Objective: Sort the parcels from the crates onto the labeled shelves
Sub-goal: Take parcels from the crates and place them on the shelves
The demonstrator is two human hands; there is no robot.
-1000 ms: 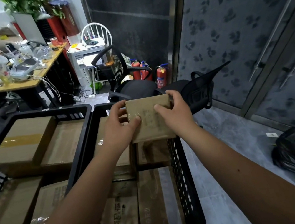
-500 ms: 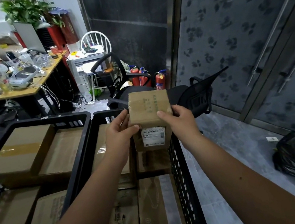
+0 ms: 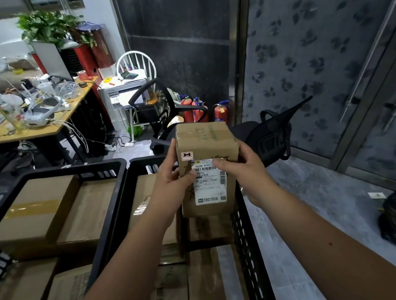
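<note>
Barely started, I'd say. One small parcel [image 3: 208, 163] is held up just above the right crate [image 3: 242, 223], label side facing the camera. Left hand [image 3: 172, 177] has fingers curled round its left edge with the thumb pressed on the front; right hand [image 3: 240, 166] does the same on the right edge, thumb on the label [image 3: 209, 187]. Probably checking the code. That crate and the left crate [image 3: 113, 166] beside it look full of boxes, and no shelves are in view, so pretty much everything's left to sort.
</note>
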